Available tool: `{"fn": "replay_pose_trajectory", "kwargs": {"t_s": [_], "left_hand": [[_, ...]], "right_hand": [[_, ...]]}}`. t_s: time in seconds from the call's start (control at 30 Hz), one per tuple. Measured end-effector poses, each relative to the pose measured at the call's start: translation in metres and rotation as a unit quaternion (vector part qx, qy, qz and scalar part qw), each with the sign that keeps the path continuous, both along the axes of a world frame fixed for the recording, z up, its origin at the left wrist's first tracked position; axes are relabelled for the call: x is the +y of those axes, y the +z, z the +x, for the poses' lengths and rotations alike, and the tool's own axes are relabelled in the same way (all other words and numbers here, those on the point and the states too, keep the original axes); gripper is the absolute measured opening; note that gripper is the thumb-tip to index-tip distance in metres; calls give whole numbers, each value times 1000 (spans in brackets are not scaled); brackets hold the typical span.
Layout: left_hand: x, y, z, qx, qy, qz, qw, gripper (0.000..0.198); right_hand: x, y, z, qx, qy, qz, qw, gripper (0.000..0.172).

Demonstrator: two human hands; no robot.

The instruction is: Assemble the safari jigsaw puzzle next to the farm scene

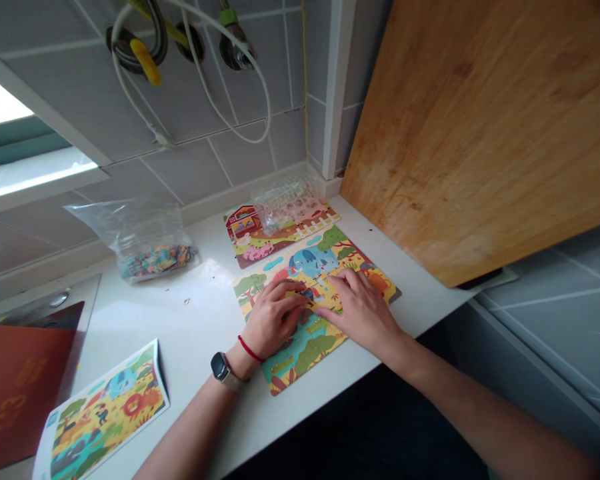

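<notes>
Your left hand [275,317] and right hand [360,313] lie open, fingertips nearly meeting and resting flat on the colourful cardboard safari jigsaw puzzle [307,357] on the white countertop [200,347], with a glossy printed picture card [105,417] to your left.

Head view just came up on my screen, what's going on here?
A person has both hands on an animal jigsaw puzzle on a white countertop: the left hand, with a watch and red string on its wrist, and the right hand meet at the puzzle's middle. A farm puzzle lies just behind it, a clear bag of loose pieces sits to the left, and a printed picture card lies nearer the person.
</notes>
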State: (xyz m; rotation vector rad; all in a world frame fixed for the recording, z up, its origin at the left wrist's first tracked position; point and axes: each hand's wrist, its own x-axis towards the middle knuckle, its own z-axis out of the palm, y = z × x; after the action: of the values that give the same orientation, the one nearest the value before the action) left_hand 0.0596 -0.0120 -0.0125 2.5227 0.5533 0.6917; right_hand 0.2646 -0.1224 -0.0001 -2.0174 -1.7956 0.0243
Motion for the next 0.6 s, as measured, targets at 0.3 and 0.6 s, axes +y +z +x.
{"fn": "replay_pose_trajectory", "kwargs": {"t_s": [0.3, 0.6], "left_hand": [[0, -2, 0, -10, 2, -10, 1000, 19], [-1, -6, -1, 26, 8, 28, 999, 22]], "right_hand": [[-2, 0, 23, 150, 160, -13, 976, 66], [-15, 0, 43, 115, 122, 13, 986, 55]]}}
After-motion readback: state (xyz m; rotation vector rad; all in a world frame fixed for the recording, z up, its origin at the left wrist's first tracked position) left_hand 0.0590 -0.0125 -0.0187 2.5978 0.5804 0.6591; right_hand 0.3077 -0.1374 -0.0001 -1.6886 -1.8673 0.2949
